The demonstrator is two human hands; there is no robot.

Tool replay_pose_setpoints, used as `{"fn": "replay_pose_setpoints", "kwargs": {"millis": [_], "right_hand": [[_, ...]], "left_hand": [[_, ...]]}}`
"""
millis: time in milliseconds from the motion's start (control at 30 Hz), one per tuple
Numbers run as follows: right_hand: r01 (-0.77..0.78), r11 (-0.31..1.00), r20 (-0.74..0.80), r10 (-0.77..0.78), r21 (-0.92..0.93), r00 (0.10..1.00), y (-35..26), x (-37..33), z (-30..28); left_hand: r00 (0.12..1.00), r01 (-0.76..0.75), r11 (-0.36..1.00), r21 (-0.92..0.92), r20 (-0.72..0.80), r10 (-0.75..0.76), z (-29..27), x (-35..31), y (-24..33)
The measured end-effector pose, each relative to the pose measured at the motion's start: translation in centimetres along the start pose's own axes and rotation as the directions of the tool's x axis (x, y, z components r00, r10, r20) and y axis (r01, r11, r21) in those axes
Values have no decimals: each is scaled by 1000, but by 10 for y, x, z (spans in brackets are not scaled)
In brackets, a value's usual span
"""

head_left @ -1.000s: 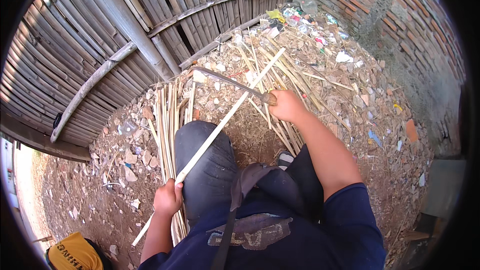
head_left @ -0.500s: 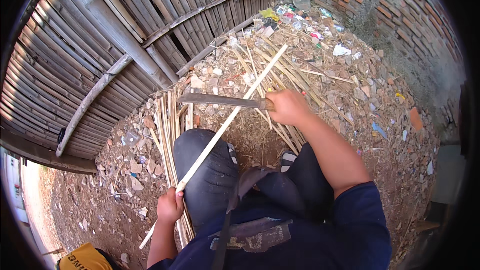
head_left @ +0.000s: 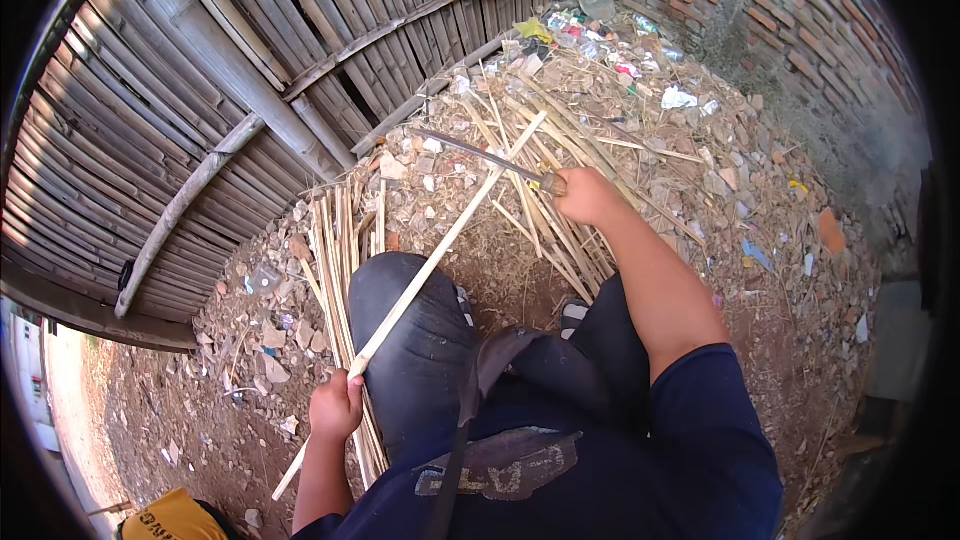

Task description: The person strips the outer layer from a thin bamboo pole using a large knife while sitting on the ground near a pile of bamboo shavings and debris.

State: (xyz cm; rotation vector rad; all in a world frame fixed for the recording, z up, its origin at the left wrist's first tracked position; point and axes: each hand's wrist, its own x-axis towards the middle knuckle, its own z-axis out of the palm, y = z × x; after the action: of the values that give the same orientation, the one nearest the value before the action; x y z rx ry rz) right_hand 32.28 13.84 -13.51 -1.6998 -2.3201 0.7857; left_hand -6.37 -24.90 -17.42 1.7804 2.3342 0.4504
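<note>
A long pale bamboo strip (head_left: 430,265) slants from lower left to upper right across my left knee. My left hand (head_left: 336,404) is closed around its lower part, with the short end sticking out below. In my right hand (head_left: 588,196) is the wooden handle of a machete (head_left: 480,153). Its dark blade points up and left, crossing the strip near the far end; whether it cuts in cannot be made out. More strips lie in a bundle (head_left: 335,270) along my left leg. Another loose pile of strips (head_left: 570,240) spreads on the ground beyond my right knee.
A bamboo wall (head_left: 200,110) rises at the left and a brick wall (head_left: 800,30) at the back right. Stones, rubble and plastic litter (head_left: 590,35) cover the ground. Something yellow and black (head_left: 172,518) sits at the lower left.
The machete has moved farther out along the strip toward its far end, and its blade has turned from nearly level to tilted. My left hand keeps its hold, shifting only slightly.
</note>
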Motion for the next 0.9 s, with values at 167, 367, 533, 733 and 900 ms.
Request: {"fn": "replay_pose_setpoints", "kwargs": {"millis": [167, 367, 533, 733, 900], "right_hand": [[224, 969, -91, -233, -100, 968, -49, -26, -6], [-27, 998, -206, 15, -54, 978, 11, 4, -6], [106, 992, -106, -113, -69, 988, -31, -18, -10], [-108, 965, -173, 152, 239, 973, 40, 9, -17], [114, 989, -45, -118, -93, 992, -29, -21, -32]], "left_hand": [[999, 30, 999, -29, 18, -30, 3, -17, -11], [999, 25, 998, 63, 39, -28, -15, 1, -1], [1000, -1, 1000, -20, 17, 1, -5, -14, -10], [998, -61, 998, 29, 15, 60, -18, 3, -10], [999, -33, 999, -36, 38, 34, -3, -9, -18]]}}
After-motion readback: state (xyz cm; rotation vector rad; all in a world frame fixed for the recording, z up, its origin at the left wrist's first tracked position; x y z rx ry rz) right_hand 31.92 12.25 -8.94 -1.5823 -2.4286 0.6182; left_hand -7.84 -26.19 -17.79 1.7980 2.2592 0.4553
